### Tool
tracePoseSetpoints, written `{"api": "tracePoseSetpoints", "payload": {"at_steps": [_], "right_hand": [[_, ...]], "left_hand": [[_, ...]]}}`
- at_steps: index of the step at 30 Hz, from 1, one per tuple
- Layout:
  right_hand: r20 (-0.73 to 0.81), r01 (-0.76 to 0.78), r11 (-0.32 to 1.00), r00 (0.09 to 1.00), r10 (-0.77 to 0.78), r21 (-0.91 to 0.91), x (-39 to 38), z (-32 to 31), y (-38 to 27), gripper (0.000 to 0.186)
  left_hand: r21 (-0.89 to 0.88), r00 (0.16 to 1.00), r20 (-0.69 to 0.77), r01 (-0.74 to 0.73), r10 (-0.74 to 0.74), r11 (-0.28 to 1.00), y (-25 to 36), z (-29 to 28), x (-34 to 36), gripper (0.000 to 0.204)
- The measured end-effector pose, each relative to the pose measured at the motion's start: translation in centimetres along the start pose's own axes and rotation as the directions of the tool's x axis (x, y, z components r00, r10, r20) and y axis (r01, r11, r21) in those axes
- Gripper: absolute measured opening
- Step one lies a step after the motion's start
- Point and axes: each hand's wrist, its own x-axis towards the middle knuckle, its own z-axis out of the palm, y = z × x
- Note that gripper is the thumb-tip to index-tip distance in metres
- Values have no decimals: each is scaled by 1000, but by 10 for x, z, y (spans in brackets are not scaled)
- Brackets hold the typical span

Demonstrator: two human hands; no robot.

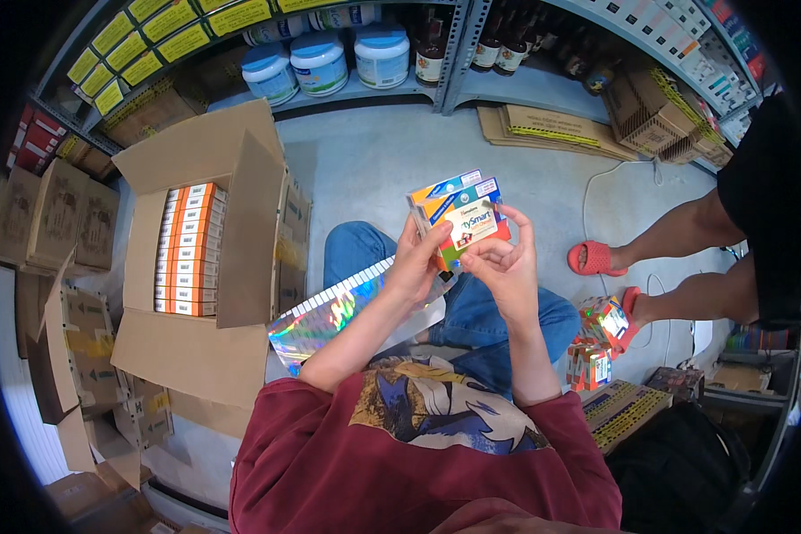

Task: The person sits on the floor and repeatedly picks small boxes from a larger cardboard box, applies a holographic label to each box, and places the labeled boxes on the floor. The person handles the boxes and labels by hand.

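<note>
Pinching the colourful boxes [473,222] at their left edge, the left hand [414,262] holds them above the lap [470,313]; the right hand [505,265] (half open, fingers curled) touches their right edge.

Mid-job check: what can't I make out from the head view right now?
All in the head view:
Held boxes: back faces, turned away from the camera.
Left grip: finger ends, hidden behind those boxes.
Shiny sheet: part of it, covered by the left forearm.
Carton: whatever lies beneath its top orange boxes.
Bottles: rear ones, too shadowed to count.
Other person: upper body, cut off by the right rim.
</note>
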Motion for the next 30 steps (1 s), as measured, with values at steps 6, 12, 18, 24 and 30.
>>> {"api": "tracePoseSetpoints", "payload": {"at_steps": [6, 12, 18, 24, 30], "right_hand": [[-47, 40, 993, 998, -45, -110, 1, 2, 1, 83], [-28, 52, 988, 998, -57, -146, 10, 1, 6, 87], [-41, 94, 980, 994, -102, -175, 10, 4, 7, 90], [-80, 177, 931, 974, -213, -319, 8, 11, 6, 96], [-47, 256, 524, 866, -497, -812, 9, 3, 3, 105]], "left_hand": [[6, 1000, -8, -13, 13, 1000, 1, -1, 1, 47], [28, 999, -14, -29, 30, 999, 3, -3, 9, 46], [25, 999, -39, -21, 21, 999, 5, 0, 7, 44], [19, 998, -38, -44, 45, 999, 2, -2, 9, 42], [36, 996, -67, -48, 51, 998, 2, -8, 9, 41]]}}
